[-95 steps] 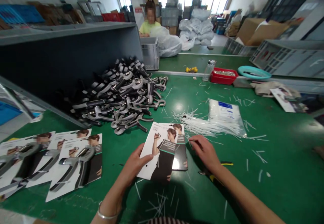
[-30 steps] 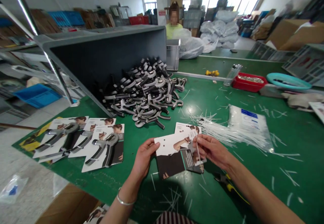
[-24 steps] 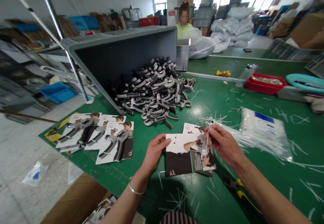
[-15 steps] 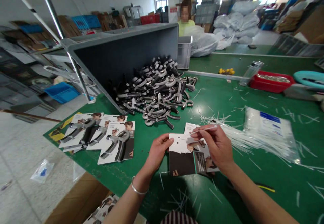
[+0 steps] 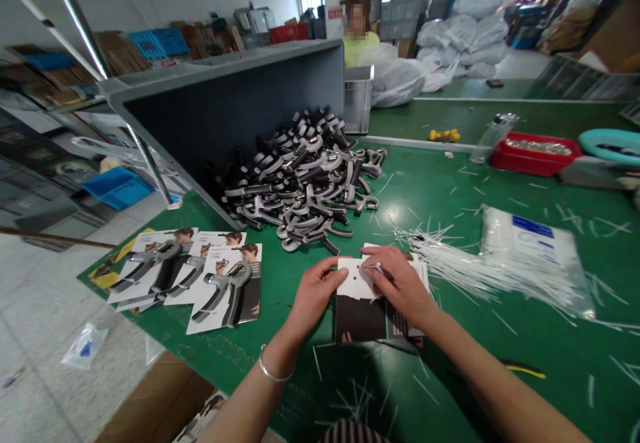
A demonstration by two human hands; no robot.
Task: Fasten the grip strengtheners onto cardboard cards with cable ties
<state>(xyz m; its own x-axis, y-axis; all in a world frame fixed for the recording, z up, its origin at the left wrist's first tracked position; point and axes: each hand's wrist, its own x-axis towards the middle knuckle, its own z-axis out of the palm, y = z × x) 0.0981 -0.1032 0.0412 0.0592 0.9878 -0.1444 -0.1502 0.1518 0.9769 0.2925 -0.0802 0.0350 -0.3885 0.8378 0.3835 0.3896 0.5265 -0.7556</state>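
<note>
My left hand (image 5: 316, 291) grips the left edge of a printed backing card (image 5: 361, 317), thumb on top. Two small holes show near the card's upper edge. My right hand (image 5: 403, 286) is closed in a pinch over the card just right of the holes. A thin white cable tie (image 5: 379, 267) shows partly between its fingertips; the rest is hidden. More printed cards lie beneath or behind the held one. To the left, several hand grippers (image 5: 227, 291) in grey and black lie on similar cards (image 5: 250, 299).
A grey crate (image 5: 230, 69) tipped on its side spills a heap of hand grippers (image 5: 310, 183). Loose cable ties (image 5: 460, 266) fan out of a plastic bag (image 5: 537, 256) at right. Yellow-handled tool (image 5: 525, 369), red tray (image 5: 535, 163) and a person (image 5: 361, 36) are farther off.
My right hand has moved left and lowered, bringing its fingertips close to the card's holes. My left hand keeps its hold on the card. The whole view has shifted slightly.
</note>
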